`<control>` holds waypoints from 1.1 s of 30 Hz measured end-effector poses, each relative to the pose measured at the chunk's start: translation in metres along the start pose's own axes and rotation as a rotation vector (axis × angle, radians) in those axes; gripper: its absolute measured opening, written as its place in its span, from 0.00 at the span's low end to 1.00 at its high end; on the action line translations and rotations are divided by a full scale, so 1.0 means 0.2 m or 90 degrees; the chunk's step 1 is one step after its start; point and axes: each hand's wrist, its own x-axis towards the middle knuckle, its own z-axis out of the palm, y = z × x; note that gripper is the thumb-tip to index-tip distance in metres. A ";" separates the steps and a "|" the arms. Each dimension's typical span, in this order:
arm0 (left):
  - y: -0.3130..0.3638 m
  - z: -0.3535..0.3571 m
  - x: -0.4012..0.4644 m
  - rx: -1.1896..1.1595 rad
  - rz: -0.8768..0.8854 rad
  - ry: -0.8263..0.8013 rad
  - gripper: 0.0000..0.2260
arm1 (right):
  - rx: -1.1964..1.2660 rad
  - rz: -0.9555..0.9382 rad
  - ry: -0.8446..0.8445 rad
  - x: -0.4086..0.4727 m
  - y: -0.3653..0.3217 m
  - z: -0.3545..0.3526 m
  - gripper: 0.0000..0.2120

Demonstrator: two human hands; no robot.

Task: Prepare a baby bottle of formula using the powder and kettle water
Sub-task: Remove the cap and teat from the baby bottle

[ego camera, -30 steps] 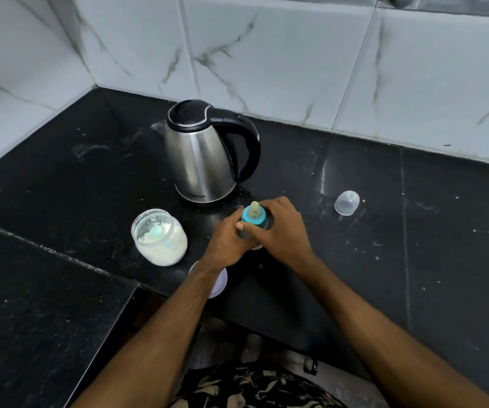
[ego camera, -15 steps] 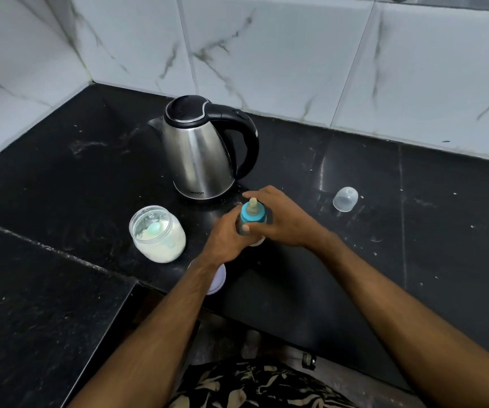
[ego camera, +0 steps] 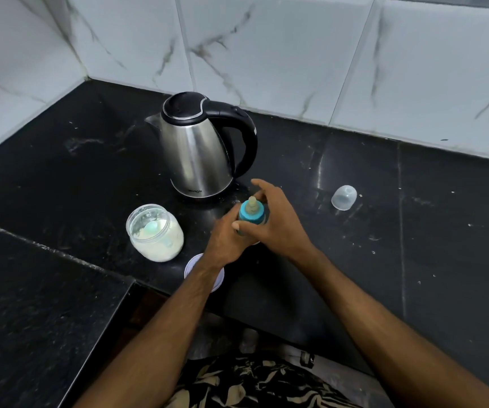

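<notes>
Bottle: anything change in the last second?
The right hand re-gripped the bottle's blue collar: from draped over it, its fingers have opened and fanned toward the kettle, thumb now at the front. The left hand stays wrapped on the bottle body. Powder jar, jar lid and clear cap haven't moved.

Soft even light, glare streak on black counter (ego camera: 322, 169), wide-angle bending at edges, sharp focus

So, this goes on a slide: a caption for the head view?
Both hands, left and right, grip the teal-collared baby bottle between kettle and open powder jar.
</notes>
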 end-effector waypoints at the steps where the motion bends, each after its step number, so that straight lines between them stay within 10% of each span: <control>1: 0.00 0.00 0.00 0.003 -0.002 0.001 0.28 | -0.014 0.007 0.042 -0.01 0.00 0.02 0.39; 33: -0.01 0.01 0.00 0.002 -0.007 0.013 0.24 | -0.003 -0.006 0.008 -0.02 -0.03 0.01 0.32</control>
